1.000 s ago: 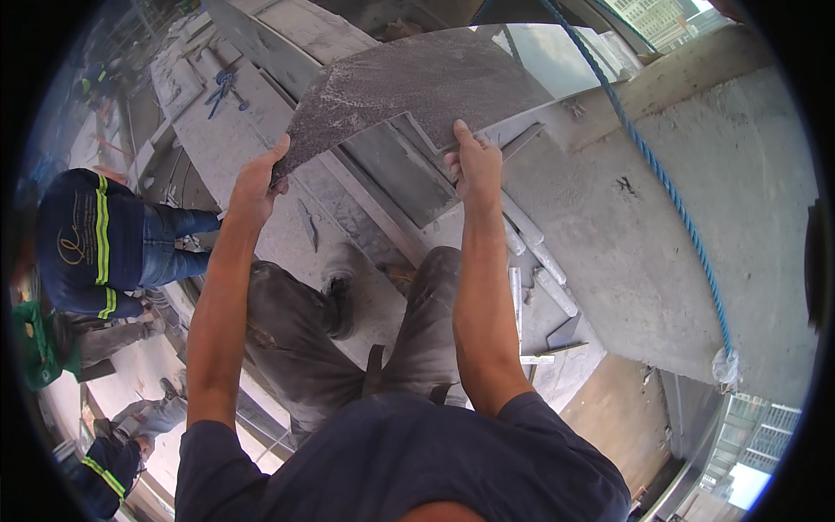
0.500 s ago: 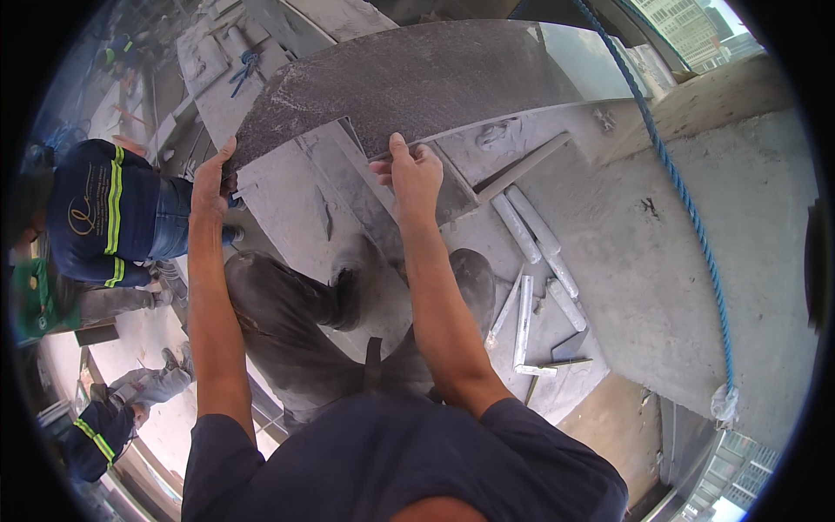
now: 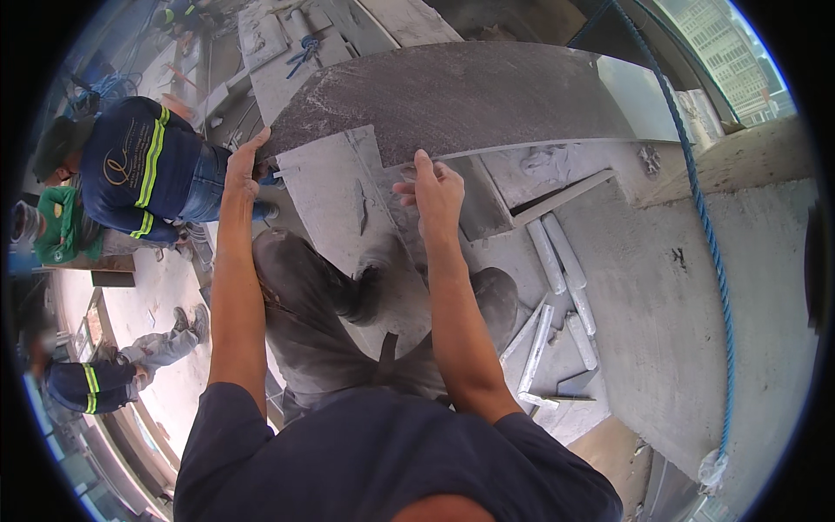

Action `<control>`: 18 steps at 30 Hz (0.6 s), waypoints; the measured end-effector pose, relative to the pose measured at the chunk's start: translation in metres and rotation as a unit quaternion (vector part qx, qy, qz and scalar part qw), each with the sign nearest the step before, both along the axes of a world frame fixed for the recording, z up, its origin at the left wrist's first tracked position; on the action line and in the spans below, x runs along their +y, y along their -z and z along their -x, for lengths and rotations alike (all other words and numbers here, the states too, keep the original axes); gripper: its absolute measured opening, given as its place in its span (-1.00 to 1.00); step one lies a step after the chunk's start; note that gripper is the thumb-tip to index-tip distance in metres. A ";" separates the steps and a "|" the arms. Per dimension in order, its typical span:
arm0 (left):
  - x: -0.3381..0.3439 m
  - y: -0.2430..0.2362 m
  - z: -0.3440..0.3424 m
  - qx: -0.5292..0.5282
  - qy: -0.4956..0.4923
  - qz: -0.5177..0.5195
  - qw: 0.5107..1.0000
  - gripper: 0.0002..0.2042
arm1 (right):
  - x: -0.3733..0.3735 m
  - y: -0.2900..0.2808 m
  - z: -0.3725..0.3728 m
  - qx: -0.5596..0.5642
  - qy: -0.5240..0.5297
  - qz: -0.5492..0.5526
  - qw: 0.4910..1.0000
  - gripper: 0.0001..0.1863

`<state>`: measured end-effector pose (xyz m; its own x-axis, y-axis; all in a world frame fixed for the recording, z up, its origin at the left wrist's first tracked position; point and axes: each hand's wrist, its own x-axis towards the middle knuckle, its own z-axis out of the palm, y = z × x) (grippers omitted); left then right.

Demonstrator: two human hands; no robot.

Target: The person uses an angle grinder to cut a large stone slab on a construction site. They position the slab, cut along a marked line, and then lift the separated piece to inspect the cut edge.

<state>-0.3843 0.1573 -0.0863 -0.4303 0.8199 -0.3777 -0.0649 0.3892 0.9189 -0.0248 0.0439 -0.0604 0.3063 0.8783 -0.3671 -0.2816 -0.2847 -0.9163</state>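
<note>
A large dark grey stone slab (image 3: 487, 91) with a curved outline and a notch in its near edge stretches across the upper middle. My left hand (image 3: 246, 165) grips its left corner, thumb along the edge and fingers partly hidden below. At the near edge, just right of the notch, is my right hand (image 3: 439, 191). Its thumb points up against the slab's edge, while the loosely bent fingers stand apart with nothing visible between them. Under the slab's near side lies a pale grey board (image 3: 326, 178), dusty on top.
Several pale bars (image 3: 544, 252) lie right of my knees. A blue rope (image 3: 703, 209) hangs beside the concrete wall (image 3: 661, 287) on the right. At left, a person in a dark reflective-striped top (image 3: 130, 170) bends over; another person (image 3: 91, 383) is lower left.
The view has shifted, so most things sit farther right and lower. My left hand stays at the slab's corner; the right hand's thumb now overlaps the slab less.
</note>
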 end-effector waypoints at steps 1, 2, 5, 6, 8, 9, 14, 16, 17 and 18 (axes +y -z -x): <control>0.001 0.001 0.004 0.002 -0.002 -0.002 1.000 -0.61 | 0.001 0.000 -0.001 -0.006 -0.020 0.006 1.000 -0.55; 0.002 0.003 0.000 -0.002 -0.002 -0.001 1.000 -0.61 | 0.000 -0.003 -0.005 -0.016 -0.036 0.015 0.999 -0.53; 0.002 0.004 -0.002 0.024 -0.022 -0.001 0.999 -0.57 | -0.011 -0.014 -0.026 -0.096 -0.153 0.051 0.982 -0.54; 0.002 0.010 -0.002 0.028 -0.020 -0.003 0.999 -0.56 | -0.022 -0.015 -0.035 -0.133 -0.197 0.069 0.969 -0.55; 0.001 0.004 0.016 0.037 0.024 0.026 0.999 -0.52 | -0.050 -0.016 -0.056 -0.141 -0.198 -0.005 0.970 -0.59; -0.001 0.002 0.008 0.051 0.019 0.039 0.998 -0.51 | -0.064 -0.016 -0.069 -0.150 -0.198 -0.041 0.968 -0.60; -0.011 -0.016 -0.020 0.211 0.031 0.034 0.976 -0.29 | -0.124 -0.031 -0.173 -0.337 0.169 -0.048 0.925 -0.66; -0.005 -0.009 0.029 0.293 0.005 0.046 0.955 -0.22 | -0.143 -0.056 -0.217 -0.464 0.280 -0.036 0.840 -0.60; -0.001 -0.005 0.063 0.328 -0.005 0.026 0.944 -0.27 | -0.151 -0.063 -0.239 -0.524 0.319 -0.040 0.789 -0.53; -0.001 -0.004 0.091 0.341 -0.013 -0.008 0.940 -0.31 | -0.159 -0.066 -0.262 -0.557 0.346 -0.043 0.754 -0.48</control>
